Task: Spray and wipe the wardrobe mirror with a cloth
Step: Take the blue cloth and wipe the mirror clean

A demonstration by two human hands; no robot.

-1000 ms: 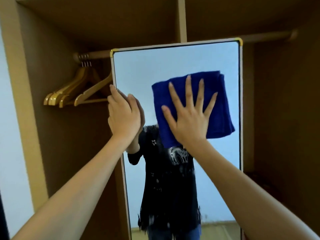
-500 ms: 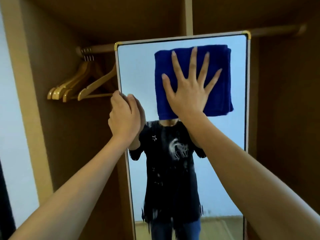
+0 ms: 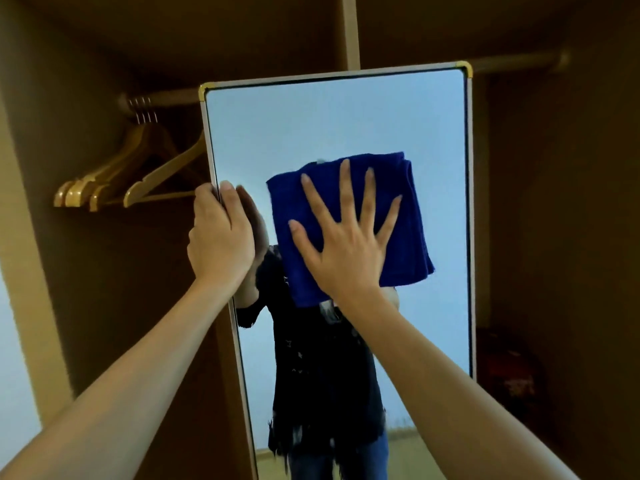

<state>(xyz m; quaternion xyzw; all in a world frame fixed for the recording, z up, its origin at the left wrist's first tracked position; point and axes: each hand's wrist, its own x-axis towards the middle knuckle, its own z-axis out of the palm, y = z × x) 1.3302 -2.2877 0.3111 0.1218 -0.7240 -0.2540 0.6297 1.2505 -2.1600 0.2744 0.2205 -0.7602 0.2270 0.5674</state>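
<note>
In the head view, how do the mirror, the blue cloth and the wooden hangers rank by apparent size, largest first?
1. mirror
2. blue cloth
3. wooden hangers
The hangers hang behind the mirror, so their true size against the cloth is uncertain.

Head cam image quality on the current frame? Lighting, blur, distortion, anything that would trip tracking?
Head view: wardrobe interior dim and brownish, the tall metal-framed mirror far brighter, reflecting a pale wall; wide-angle bowing on its frame; soft blur on the wooden hangers and the left hand gripping the mirror edge; right hand flat on the folded blue cloth, fairly sharp.
</note>
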